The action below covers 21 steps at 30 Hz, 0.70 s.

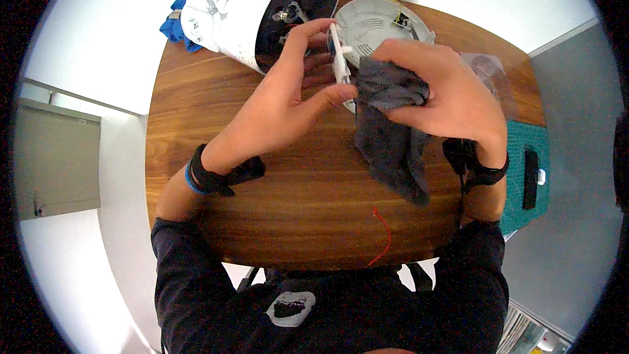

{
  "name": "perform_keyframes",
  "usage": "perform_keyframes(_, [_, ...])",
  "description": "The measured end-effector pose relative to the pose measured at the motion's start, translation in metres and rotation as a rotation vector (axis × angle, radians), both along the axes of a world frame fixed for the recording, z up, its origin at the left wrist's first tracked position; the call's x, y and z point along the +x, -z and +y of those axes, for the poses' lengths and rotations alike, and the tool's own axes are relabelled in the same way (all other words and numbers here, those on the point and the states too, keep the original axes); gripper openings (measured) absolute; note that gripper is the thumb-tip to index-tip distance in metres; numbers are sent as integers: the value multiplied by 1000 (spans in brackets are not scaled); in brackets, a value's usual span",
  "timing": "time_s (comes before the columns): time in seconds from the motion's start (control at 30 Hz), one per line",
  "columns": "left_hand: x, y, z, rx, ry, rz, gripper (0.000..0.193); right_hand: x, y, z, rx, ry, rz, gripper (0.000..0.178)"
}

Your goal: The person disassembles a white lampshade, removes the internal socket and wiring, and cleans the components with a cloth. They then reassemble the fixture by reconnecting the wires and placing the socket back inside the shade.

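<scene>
My left hand (278, 101) is raised over the table's far half, its fingers and thumb closed on a thin white plastic piece (339, 56) seen almost edge-on, with a small peg sticking out on its right side. In my right hand (455, 92) a dark grey cloth (390, 147) is bunched up, its loose end hanging down over the wood. The cloth lies close beside the white piece; I cannot tell whether they touch. Behind both hands rests a round white plastic cover (370, 12) with slots, partly hidden by them.
A large white cylindrical housing (226, 10) lies tipped over at the back left, its dark opening showing metal parts. Blue fabric (173, 29) sits behind it. A clear plastic bag (488, 69) and a green cutting mat (517, 137) with a black strip (530, 180) are at right. A red string (388, 236) lies near the front edge.
</scene>
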<state>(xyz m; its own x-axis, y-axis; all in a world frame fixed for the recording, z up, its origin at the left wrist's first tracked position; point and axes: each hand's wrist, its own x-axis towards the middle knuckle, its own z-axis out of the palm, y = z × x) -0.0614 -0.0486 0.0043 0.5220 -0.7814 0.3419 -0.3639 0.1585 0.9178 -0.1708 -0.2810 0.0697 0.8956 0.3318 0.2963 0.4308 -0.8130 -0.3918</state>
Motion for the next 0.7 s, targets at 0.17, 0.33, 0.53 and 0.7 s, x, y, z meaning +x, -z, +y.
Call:
perform_keyframes(0.17, [3,-4,2,-21,8,-15,81,13,5,1,72,-102,-29,54])
perform_keyframes(0.33, [2,-7,1,-24,-36,-26,80,15,7,-7,-6,-154,136,51])
perform_keyframes(0.53, [6,-4,4,-89,-38,-17,74,13,5,-25,-214,-40,231,51])
perform_keyframes(0.7, [-1,-10,1,-75,-12,23,73,23,19,-15,0,14,-40,48])
